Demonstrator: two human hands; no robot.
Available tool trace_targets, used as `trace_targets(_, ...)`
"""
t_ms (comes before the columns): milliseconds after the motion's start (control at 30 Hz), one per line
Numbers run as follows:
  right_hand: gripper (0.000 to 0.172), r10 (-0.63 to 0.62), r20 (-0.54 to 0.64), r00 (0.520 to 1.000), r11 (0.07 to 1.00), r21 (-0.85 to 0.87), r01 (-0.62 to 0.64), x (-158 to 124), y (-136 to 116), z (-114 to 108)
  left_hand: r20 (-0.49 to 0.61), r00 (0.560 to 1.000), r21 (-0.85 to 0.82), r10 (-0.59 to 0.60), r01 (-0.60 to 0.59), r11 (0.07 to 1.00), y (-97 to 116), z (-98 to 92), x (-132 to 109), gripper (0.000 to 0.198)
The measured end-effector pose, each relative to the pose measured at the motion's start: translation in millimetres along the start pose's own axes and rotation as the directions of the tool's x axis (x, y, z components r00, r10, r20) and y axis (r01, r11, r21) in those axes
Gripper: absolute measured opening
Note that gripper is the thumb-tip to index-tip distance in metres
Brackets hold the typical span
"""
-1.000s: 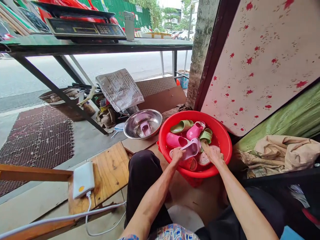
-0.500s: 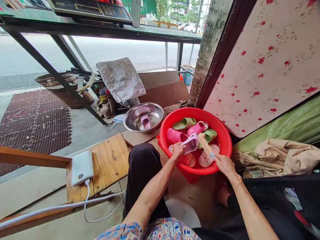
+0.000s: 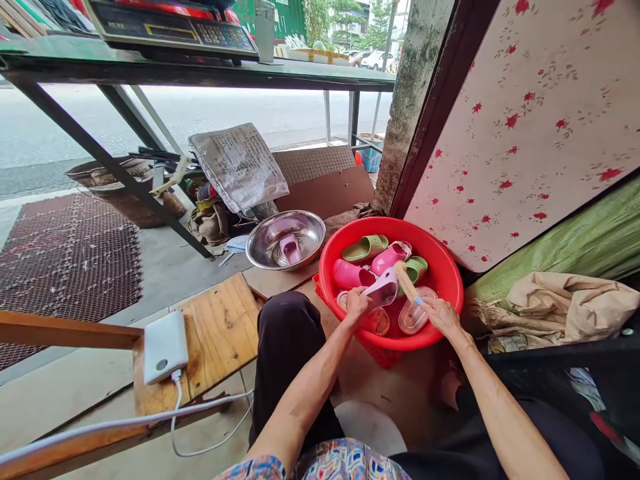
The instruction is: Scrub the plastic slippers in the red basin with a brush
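1. Left hand [image 3: 356, 305]: fingers curled tight around pink slipper [image 3: 383, 290].
2. Right hand [image 3: 443, 317]: fingers gripping wooden brush [image 3: 407, 281].
3. Both held over red basin [image 3: 390, 223], just above other slippers [image 3: 365, 248].

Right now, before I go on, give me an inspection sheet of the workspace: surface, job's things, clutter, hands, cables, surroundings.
Surface: red basin on a red crate.
Job's things: pink slipper and brush held over the basin; mesh-soled slipper below the brush; green slippers in the basin; another slipper in a steel bowl.
Clutter: papers and rags beside the bowl.
Hands: left hand grips the pink slipper; right hand grips the brush.
Cables: white cable from a power bank on a wooden board.
Surroundings: shelf with a scale; flowered panel.
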State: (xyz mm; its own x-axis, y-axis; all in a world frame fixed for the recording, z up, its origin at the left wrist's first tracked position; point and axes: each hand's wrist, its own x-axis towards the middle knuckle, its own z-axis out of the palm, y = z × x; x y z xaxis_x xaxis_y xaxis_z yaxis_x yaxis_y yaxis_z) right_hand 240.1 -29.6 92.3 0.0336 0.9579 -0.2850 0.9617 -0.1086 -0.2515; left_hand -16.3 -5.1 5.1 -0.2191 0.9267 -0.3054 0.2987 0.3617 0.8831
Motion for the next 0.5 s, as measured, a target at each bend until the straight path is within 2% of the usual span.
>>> trace_targets(100, 0.045, -0.062, -0.081, 0.995, 0.996, 0.059, 0.067, 3, 1, -2, -0.036, 0.994, 0.050, 0.108, -0.106, 0.993, 4, 1.2, -3, 0.047)
trace_targets(233, 0.047, -0.066, -0.087, 0.994, 0.998, 0.006, 0.066, 7, -2, -16, -0.038, 0.971, 0.090, 0.236, -0.232, 0.969, 21, 6.9, 0, 0.051)
trace_targets(367, 0.049, -0.059, -0.124, 0.991, 0.992, -0.120, 0.044, 21, -9, -37, -0.008, 0.953, 0.294, 0.302, -0.286, 0.912, 59, 6.0, 21, 0.053)
trace_targets(500, 0.041, -0.131, -0.115, 0.985, 0.982, -0.155, 0.112, 30, -24, -46, 0.064, 0.960, 0.471, 0.271, -0.269, 0.840, 98, -9.2, 47, 0.043)
